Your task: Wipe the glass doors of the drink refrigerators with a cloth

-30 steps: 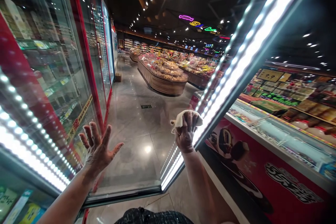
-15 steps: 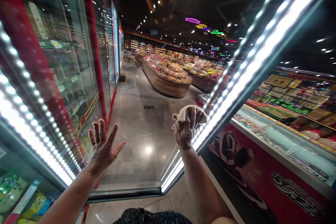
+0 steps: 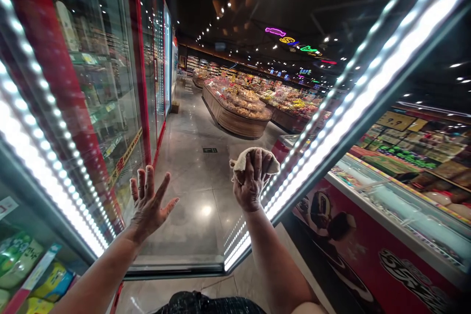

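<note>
My right hand is closed on a crumpled beige cloth and presses it against the open glass door of a fridge, close to the door's lit right frame. My left hand is open, fingers spread, palm flat against the same glass lower left. Through the pane I see the shiny grey floor of the aisle.
Red-framed glass fridges with packaged goods line the left. A red chest freezer with ice-cream pictures runs along the right. Wooden display islands piled with goods stand further down the aisle. Packets sit on a shelf at bottom left.
My right hand with the cloth has slid left across the glass, away from the lit frame. My left hand has shifted slightly right and stays flat. The view has tilted down a little.
</note>
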`<control>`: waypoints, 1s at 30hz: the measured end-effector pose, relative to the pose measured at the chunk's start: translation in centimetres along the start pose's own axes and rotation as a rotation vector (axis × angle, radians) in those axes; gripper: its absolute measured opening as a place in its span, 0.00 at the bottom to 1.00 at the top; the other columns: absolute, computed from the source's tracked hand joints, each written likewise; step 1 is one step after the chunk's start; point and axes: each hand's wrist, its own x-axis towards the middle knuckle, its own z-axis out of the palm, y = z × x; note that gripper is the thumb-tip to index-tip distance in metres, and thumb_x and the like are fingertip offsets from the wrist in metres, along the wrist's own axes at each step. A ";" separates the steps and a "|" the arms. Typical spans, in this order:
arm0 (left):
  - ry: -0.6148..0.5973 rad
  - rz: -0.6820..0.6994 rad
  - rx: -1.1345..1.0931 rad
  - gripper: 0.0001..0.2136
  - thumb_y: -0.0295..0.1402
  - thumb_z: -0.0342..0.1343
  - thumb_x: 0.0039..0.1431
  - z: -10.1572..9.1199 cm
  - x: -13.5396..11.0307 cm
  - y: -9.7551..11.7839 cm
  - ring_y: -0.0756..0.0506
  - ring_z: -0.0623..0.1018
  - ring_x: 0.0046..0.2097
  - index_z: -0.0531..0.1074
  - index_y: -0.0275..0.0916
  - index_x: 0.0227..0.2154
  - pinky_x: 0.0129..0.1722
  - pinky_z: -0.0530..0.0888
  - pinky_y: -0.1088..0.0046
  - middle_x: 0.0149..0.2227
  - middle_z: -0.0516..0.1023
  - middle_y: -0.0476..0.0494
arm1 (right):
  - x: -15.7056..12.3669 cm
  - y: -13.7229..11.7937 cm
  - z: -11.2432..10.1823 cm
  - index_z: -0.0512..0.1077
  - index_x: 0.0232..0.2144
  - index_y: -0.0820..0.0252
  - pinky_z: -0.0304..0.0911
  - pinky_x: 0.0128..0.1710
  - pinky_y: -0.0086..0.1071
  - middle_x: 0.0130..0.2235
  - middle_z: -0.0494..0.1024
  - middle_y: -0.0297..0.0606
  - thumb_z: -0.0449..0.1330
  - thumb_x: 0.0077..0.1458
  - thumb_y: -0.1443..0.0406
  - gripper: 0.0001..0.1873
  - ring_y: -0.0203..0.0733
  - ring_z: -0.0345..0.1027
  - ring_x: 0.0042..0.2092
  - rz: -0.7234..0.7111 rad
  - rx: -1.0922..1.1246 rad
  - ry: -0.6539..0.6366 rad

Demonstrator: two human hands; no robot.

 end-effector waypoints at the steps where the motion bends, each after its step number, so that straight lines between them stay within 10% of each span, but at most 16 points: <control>1: -0.001 -0.001 -0.004 0.51 0.38 0.67 0.57 0.0 0.0 0.0 0.28 0.31 0.74 0.35 0.59 0.73 0.68 0.39 0.32 0.76 0.24 0.39 | 0.0 -0.7 0.2 0.57 0.71 0.56 0.55 0.65 0.54 0.71 0.60 0.53 0.57 0.65 0.61 0.34 0.60 0.49 0.72 -0.017 0.001 -0.021; 6: -0.014 0.017 0.021 0.50 0.37 0.65 0.59 -0.3 -0.1 -0.3 0.30 0.32 0.75 0.35 0.58 0.73 0.70 0.39 0.36 0.76 0.25 0.41 | -1.8 -1.9 0.0 0.63 0.68 0.47 0.46 0.69 0.52 0.69 0.66 0.43 0.60 0.62 0.61 0.32 0.56 0.43 0.74 -0.267 0.022 -0.236; 14: 0.103 0.041 0.141 0.51 0.42 0.66 0.58 -1.7 0.6 -0.7 0.32 0.36 0.75 0.35 0.55 0.74 0.71 0.43 0.41 0.76 0.27 0.39 | -0.1 -2.5 0.5 0.56 0.71 0.55 0.55 0.64 0.57 0.72 0.56 0.53 0.57 0.64 0.61 0.35 0.62 0.48 0.72 0.034 0.027 -0.069; 21: 0.116 -0.085 0.162 0.57 0.50 0.69 0.51 -2.1 2.0 -1.8 0.26 0.31 0.75 0.32 0.57 0.73 0.69 0.43 0.35 0.75 0.22 0.37 | -2.0 -5.2 0.6 0.59 0.69 0.44 0.46 0.68 0.57 0.71 0.61 0.43 0.60 0.60 0.63 0.37 0.60 0.41 0.74 -0.213 -0.009 -0.361; 30: 0.117 -0.075 0.119 0.57 0.48 0.70 0.50 -1.6 1.3 -2.7 0.27 0.34 0.75 0.34 0.60 0.73 0.68 0.43 0.35 0.76 0.25 0.39 | 0.1 -7.3 1.6 0.59 0.70 0.51 0.54 0.64 0.57 0.71 0.60 0.50 0.59 0.63 0.62 0.35 0.63 0.45 0.73 -0.054 0.053 -0.157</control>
